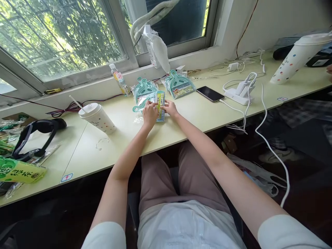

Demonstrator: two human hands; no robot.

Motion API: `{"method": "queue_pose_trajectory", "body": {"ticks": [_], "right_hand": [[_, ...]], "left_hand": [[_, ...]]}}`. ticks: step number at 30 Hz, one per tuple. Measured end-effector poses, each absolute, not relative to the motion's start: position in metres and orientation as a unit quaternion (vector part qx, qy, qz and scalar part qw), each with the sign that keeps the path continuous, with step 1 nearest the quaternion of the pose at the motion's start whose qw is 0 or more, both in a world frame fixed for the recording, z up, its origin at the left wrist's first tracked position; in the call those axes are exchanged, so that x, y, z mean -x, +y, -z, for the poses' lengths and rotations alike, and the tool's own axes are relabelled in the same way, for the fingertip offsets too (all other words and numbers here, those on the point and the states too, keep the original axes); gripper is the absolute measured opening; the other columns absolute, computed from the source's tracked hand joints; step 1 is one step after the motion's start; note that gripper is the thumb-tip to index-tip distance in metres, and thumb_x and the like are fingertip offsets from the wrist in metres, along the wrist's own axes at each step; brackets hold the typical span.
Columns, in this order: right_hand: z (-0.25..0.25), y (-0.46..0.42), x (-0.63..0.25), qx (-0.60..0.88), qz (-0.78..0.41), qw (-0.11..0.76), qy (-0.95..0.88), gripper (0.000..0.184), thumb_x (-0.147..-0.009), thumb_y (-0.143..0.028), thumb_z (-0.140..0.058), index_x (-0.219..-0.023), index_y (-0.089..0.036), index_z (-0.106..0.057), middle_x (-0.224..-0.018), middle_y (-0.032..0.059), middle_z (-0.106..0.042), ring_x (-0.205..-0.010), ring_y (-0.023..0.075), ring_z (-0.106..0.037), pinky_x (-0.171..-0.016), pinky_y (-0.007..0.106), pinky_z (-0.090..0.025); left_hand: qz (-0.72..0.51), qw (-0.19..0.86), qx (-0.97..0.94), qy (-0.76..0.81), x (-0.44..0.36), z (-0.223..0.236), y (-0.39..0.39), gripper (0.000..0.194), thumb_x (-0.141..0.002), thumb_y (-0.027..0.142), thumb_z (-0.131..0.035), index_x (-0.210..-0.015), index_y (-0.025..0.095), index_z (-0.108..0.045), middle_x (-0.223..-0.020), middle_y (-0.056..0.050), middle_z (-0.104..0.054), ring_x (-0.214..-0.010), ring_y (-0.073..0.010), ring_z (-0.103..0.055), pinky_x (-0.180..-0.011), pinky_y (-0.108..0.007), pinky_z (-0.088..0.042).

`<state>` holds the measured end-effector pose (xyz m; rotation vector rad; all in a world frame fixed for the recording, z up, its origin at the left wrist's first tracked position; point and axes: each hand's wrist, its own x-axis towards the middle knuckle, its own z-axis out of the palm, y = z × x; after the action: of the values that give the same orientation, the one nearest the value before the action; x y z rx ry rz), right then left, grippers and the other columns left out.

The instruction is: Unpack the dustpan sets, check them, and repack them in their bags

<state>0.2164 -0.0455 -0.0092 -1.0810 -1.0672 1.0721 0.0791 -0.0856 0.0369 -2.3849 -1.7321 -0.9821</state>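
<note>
A clear-wrapped teal dustpan-and-brush set (161, 98) lies tilted at the window side of the table, its yellow and blue card on the right. My left hand (149, 113) rests over its middle with the fingers curled and one finger reaching onto the card. With thumb and fingers, my right hand (169, 108) grips the card's right edge. Just behind sits another wrapped teal dustpan set (143, 86), partly covered by the held one. A third dustpan set (180, 84) is to the right, apart from my hands.
A white cup with a straw (97, 119), a drink bottle (119, 80) and black headphones (38, 136) stand left. On the right are a phone (210, 93), a white charger block (238, 95) with loose cables, and a tall white cup (293, 60). The table's front edge (166, 146) is above my lap.
</note>
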Motion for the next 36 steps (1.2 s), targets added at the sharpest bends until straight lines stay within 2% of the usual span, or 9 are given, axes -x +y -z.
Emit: {"method": "queue_pose_trajectory", "body": {"ticks": [7,13,18,23,28,30,32,34,36], "right_hand": [[0.013,-0.044,-0.216,0.469,-0.454,0.605,-0.457,0.039,-0.078,-0.009,-0.071,-0.116,-0.015,-0.064,-0.098,0.0078,-0.077,-0.088,0.0203,-0.074,-0.09,0.045,-0.063],[0.012,-0.045,-0.217,0.472,-0.458,0.611,-0.441,0.038,-0.079,-0.007,-0.067,-0.116,-0.016,-0.064,-0.1,0.0069,-0.077,-0.089,0.0182,-0.073,-0.088,0.04,-0.063],[0.011,-0.047,-0.218,0.47,-0.461,0.614,-0.436,0.039,-0.078,-0.006,-0.066,-0.116,-0.016,-0.064,-0.104,0.0079,-0.077,-0.092,0.0195,-0.074,-0.09,0.042,-0.063],[0.009,-0.049,-0.217,0.473,-0.469,0.61,-0.429,0.037,-0.08,-0.004,-0.063,-0.117,-0.013,-0.063,-0.104,0.0096,-0.077,-0.088,0.0195,-0.074,-0.09,0.045,-0.063],[0.01,-0.049,-0.218,0.47,-0.474,0.609,-0.428,0.038,-0.081,-0.005,-0.064,-0.117,-0.015,-0.063,-0.099,0.0058,-0.077,-0.086,0.0175,-0.073,-0.089,0.042,-0.063],[0.011,-0.049,-0.219,0.472,-0.472,0.608,-0.431,0.039,-0.08,-0.006,-0.066,-0.118,-0.016,-0.063,-0.099,0.0053,-0.077,-0.085,0.0171,-0.073,-0.09,0.042,-0.063],[0.012,-0.048,-0.219,0.476,-0.471,0.604,-0.433,0.041,-0.08,-0.008,-0.068,-0.119,-0.017,-0.063,-0.099,0.0051,-0.077,-0.083,0.0164,-0.073,-0.09,0.043,-0.062],[0.012,-0.047,-0.219,0.476,-0.471,0.603,-0.434,0.042,-0.081,-0.008,-0.068,-0.121,-0.015,-0.063,-0.1,0.0065,-0.077,-0.082,0.0164,-0.072,-0.09,0.043,-0.062],[0.013,-0.047,-0.219,0.476,-0.471,0.604,-0.432,0.042,-0.082,-0.007,-0.066,-0.123,-0.013,-0.063,-0.101,0.0083,-0.077,-0.082,0.0171,-0.072,-0.09,0.044,-0.062]], "left_hand": [[0.271,0.02,0.783,-0.56,-0.083,-0.043,-0.086,0.033,-0.093,0.019,-0.045,-0.094,0.017,-0.078,-0.121,-0.015,-0.058,-0.091,-0.027,-0.066,-0.078,-0.038,-0.049],[0.221,0.037,0.795,-0.564,-0.086,-0.039,-0.086,0.031,-0.092,0.02,-0.045,-0.101,0.011,-0.073,-0.128,-0.022,-0.056,-0.091,-0.0307,-0.067,-0.078,-0.041,-0.052],[0.183,0.052,0.801,-0.567,-0.087,-0.042,-0.092,0.031,-0.094,0.019,-0.042,-0.103,0.01,-0.071,-0.116,-0.022,-0.061,-0.092,-0.0325,-0.067,-0.079,-0.041,-0.05],[0.194,0.035,0.809,-0.554,-0.08,-0.043,-0.083,0.022,-0.088,0.014,-0.056,-0.104,0.014,-0.071,-0.119,-0.018,-0.061,-0.092,-0.0316,-0.066,-0.08,-0.041,-0.05],[0.222,0.014,0.794,-0.566,-0.076,-0.045,-0.08,0.028,-0.083,0.035,-0.074,-0.106,0.017,-0.073,-0.123,-0.016,-0.059,-0.094,-0.0326,-0.065,-0.081,-0.042,-0.049],[0.229,0.02,0.794,-0.563,-0.077,-0.046,-0.082,0.033,-0.085,0.046,-0.072,-0.104,0.018,-0.074,-0.122,-0.016,-0.059,-0.092,-0.0321,-0.065,-0.08,-0.042,-0.048],[0.238,0.02,0.791,-0.563,-0.077,-0.047,-0.084,0.034,-0.091,0.048,-0.062,-0.102,0.018,-0.075,-0.119,-0.015,-0.059,-0.09,-0.0313,-0.065,-0.079,-0.042,-0.048],[0.243,0.015,0.789,-0.564,-0.076,-0.047,-0.084,0.031,-0.097,0.039,-0.053,-0.101,0.018,-0.075,-0.117,-0.015,-0.06,-0.089,-0.0303,-0.065,-0.079,-0.041,-0.048],[0.24,0.017,0.794,-0.559,-0.074,-0.045,-0.082,0.027,-0.096,0.027,-0.051,-0.103,0.018,-0.076,-0.116,-0.015,-0.06,-0.09,-0.0295,-0.064,-0.079,-0.041,-0.048]]}}
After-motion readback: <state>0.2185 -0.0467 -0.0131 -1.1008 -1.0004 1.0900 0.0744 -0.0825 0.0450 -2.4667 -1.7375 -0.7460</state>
